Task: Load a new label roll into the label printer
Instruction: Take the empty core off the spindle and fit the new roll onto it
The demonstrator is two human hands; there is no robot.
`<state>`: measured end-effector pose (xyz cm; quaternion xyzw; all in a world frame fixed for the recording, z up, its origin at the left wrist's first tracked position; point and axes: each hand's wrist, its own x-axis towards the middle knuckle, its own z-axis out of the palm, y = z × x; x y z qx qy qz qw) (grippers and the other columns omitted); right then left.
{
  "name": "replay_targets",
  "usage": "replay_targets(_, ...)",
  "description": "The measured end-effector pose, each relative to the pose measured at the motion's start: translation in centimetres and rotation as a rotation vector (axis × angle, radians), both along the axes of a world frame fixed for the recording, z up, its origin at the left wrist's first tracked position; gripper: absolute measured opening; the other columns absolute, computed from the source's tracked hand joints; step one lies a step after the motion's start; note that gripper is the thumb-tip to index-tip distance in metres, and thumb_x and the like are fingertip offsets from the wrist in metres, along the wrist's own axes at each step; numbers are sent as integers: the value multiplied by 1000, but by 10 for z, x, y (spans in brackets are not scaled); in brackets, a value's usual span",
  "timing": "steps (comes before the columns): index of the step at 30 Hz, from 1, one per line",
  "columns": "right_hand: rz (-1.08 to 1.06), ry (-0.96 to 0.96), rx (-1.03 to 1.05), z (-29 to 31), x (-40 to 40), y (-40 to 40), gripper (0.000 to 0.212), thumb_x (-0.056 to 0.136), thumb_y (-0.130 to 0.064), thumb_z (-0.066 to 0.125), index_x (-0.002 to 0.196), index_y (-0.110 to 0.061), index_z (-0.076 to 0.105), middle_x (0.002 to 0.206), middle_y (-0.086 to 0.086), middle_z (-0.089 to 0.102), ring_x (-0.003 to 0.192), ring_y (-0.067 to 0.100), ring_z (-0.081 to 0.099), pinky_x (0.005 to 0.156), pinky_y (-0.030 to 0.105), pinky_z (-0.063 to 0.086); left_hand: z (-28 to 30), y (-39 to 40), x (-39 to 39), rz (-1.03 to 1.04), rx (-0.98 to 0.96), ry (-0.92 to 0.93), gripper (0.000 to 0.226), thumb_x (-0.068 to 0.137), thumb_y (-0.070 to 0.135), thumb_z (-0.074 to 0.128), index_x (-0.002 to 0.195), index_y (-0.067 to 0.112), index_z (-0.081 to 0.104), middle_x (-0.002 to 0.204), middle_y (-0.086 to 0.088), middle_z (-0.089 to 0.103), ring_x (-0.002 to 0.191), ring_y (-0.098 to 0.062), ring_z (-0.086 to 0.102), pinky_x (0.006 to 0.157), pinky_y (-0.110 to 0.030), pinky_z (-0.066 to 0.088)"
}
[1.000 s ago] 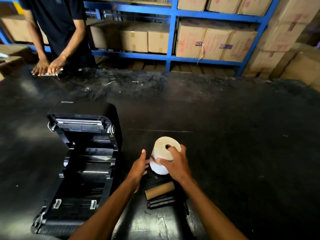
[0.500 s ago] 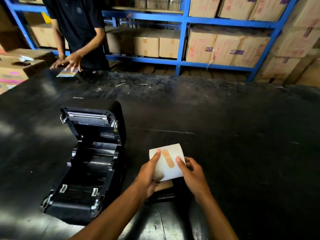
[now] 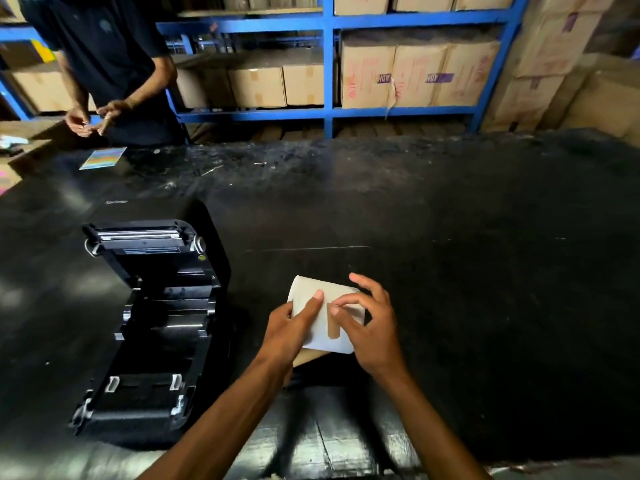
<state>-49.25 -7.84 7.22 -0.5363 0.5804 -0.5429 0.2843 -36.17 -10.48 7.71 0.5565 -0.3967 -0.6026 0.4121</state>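
Note:
The white label roll (image 3: 320, 327) is held above the black table (image 3: 467, 271), lying on its side, with a brown strip of tape (image 3: 333, 329) on its outer wrap. My left hand (image 3: 294, 327) grips the roll from the left. My right hand (image 3: 370, 323) holds it from the right, its thumb and forefinger pinching at the top of the tape. The black label printer (image 3: 152, 317) stands to the left with its lid open and its roll bay bare. An empty brown cardboard core (image 3: 308, 356) lies just under the roll, mostly hidden.
Another person (image 3: 107, 67) stands at the table's far left corner, with a colourful card (image 3: 103, 158) on the table in front of them. Blue shelving (image 3: 327, 112) with cardboard boxes (image 3: 415, 76) runs behind the table. More boxes are stacked at the right.
The roll was turned from standing on end to lying on its side, tape strip up. My right fingers moved onto the tape. The other person lifted their hands off the card.

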Motion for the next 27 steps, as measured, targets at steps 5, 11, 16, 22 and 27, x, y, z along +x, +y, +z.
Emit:
replay_targets(5, -16, -88, 71, -19, -28, 22, 10, 74, -8, 74, 73, -18, 72, 126, -3, 57, 121, 9, 50, 102, 20, 34, -6, -4, 5, 85, 236, 236, 36, 82, 42, 65, 92, 7, 70, 78, -9, 78, 66, -23, 73, 46, -31, 56)
replay_targets(11, 7, 286, 510, -96, -64, 43, 12, 70, -17, 79, 72, -27, 72, 146, 2, 44, 137, 21, 29, 113, 36, 16, -17, -6, 25, 63, 266, 362, 26, 85, 40, 62, 92, 16, 66, 69, -4, 77, 58, -19, 73, 41, -33, 55)
replay_targets(16, 37, 477, 533, -122, -67, 35, 19, 67, -31, 79, 83, -34, 69, 154, -6, 29, 142, 17, 15, 104, 29, 9, -24, -3, 35, 93, 293, 404, 27, 81, 45, 64, 95, 22, 65, 72, -3, 78, 61, -21, 73, 46, -38, 57)
replay_targets(22, -161, 510, 532, -115, -68, 10, 18, 68, -30, 78, 83, -27, 67, 132, -1, 49, 129, 20, 35, 103, 36, 21, -24, 0, 46, 137, 288, 400, 24, 81, 45, 64, 88, 22, 63, 63, 0, 76, 55, -19, 72, 43, -37, 56)
replay_targets(27, -75, 472, 523, -102, -45, -10, 36, 74, -56, 63, 79, -20, 71, 109, 1, 67, 115, 23, 54, 95, 35, 35, -23, 2, 57, 179, 288, 358, 24, 81, 46, 63, 87, 23, 62, 59, 2, 75, 52, -17, 71, 41, -35, 56)
